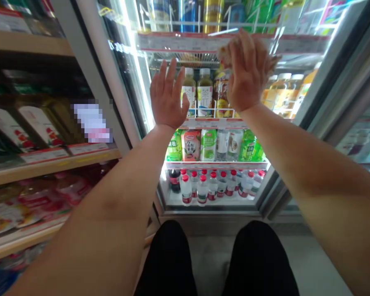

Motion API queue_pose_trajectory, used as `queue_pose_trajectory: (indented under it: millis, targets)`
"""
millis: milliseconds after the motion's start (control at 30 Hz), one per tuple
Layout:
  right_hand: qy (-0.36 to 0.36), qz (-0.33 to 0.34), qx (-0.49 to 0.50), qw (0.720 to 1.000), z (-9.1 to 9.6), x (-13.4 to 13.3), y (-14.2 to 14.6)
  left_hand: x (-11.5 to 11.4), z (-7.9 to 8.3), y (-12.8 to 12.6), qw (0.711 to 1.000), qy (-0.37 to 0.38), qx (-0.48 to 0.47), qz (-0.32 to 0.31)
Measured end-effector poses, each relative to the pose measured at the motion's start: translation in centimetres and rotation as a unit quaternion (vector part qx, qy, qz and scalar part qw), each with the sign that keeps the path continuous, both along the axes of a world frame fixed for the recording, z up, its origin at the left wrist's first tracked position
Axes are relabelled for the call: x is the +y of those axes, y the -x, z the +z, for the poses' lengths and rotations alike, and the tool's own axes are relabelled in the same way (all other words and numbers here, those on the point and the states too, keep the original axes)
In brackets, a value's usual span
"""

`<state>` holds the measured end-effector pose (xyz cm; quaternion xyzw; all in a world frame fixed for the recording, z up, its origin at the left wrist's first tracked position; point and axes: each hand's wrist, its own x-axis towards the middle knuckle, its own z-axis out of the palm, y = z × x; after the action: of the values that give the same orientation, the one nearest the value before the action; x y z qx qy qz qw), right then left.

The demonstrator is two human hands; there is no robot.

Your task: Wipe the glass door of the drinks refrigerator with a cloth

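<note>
Bottles (202, 190) behind glass door (211, 214)

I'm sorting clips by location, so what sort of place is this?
Most likely a shop: a lit drinks cooler, rows of red-capped bottles, and price labels along wooden shelves.

- Cloth (224, 56): mottled tan
- Tall cans (186, 18): one deep blue, another gold
- Tea bottles (205, 92): olive drink, whitish caps, white labels with dark characters
- Juice bottles (280, 92): orange-yellow, with white caps
- Drink pack (191, 146): coral red around a pale panel with dark characters
- Small bottles (202, 191): clear, bright red caps, red and white on the labels
- Shelf edge (51, 167): pale wood tan
- Price strips (45, 156): red and white
- Trousers (170, 261): plain black
</note>
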<state>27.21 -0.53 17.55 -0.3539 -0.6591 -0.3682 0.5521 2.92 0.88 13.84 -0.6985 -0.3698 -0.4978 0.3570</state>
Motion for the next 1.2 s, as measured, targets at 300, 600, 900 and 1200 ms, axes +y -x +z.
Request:
queue_pose_trajectory:
  millis: [300,600,900,1200]
  targets:
    - [-0.108,-0.029,0.036,0.993,-0.1,1.4,-0.6,0.0,-0.7,0.0,1.0,0.005,-0.007,-0.021]
    - [-0.034,-0.012,-0.126,0.991,-0.6,0.6,-0.5,0.3,-0.8,0.0,1.0,0.014,-0.008,0.001]
    - [-0.024,0.008,-0.184,0.983,-0.8,0.4,-0.7,0.1,-0.9,-0.1,0.999,0.025,-0.018,-0.027]
    - [-0.064,-0.006,0.061,0.996,-0.8,3.0,-1.2,0.0,-1.3,0.0,0.998,0.039,-0.02,-0.04]
